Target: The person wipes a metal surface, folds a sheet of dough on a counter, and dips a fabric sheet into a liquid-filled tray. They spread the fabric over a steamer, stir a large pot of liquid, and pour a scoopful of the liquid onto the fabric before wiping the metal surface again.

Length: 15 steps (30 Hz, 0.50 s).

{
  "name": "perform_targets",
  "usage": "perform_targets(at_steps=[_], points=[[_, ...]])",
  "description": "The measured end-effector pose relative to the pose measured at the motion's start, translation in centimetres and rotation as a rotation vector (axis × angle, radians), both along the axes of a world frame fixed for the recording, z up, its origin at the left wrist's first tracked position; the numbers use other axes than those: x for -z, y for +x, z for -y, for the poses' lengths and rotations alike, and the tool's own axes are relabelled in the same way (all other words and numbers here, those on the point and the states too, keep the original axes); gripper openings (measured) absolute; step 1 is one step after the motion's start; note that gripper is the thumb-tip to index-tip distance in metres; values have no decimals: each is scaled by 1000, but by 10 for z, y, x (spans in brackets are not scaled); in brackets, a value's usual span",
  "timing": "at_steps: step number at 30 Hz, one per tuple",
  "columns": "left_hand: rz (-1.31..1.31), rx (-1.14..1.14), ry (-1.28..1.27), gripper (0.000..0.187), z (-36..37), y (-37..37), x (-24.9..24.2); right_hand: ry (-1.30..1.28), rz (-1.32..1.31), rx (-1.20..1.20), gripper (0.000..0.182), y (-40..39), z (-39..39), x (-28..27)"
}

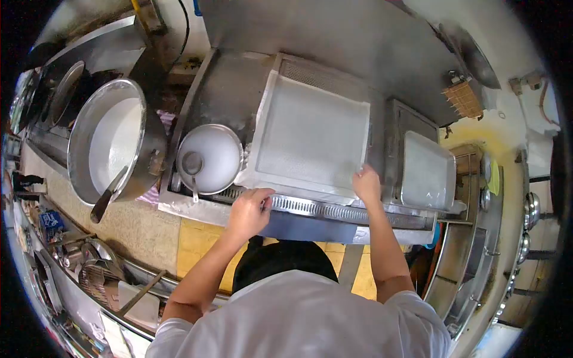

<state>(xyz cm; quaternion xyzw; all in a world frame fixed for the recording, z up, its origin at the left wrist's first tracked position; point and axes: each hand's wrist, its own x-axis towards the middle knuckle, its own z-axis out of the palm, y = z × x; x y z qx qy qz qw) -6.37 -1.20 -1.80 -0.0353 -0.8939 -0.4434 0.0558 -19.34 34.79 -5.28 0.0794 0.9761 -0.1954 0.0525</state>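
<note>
A white cloth [310, 140] lies spread over a perforated metal steaming surface [322, 73] in front of me. My left hand [248, 210] is closed at the cloth's front edge, left of the middle, its fingertips pinching there; the exact grip is partly hidden. Near the front right corner, my right hand [367, 185] pinches the cloth's edge. Left of the cloth stands a round metal bowl [210, 132] of white liquid, with a small ladle [193, 164] resting in it, handle towards me.
A big metal pot [152, 128] of white liquid stands at left, a dark-handled utensil [107, 197] leaning over its rim. On the right sits a rectangular tray [427, 170] with a pale surface. A slotted metal strip [322, 210] runs along the counter front. Shelves [459, 262] stand at right.
</note>
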Motion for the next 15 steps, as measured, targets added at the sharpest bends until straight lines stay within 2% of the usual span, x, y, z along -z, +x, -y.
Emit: perform_targets(at_steps=[2,5,7,9,11,15], points=[[9,5,14,19,10,8,0,-108,-12,-118,35,-16,36,5],[20,-21,9,19,19,22,11,-253,-36,-369,22,-32,104,50],[44,-43,14,19,23,34,12,-346,305,-434,18,-40,160,49],[78,-63,31,18,24,42,6,-514,462,-415,15,-37,206,46],[63,-92,37,18,24,50,4,-393,442,-527,16,-44,232,52],[66,-126,26,18,21,65,11,-220,521,-630,19,-51,226,45]])
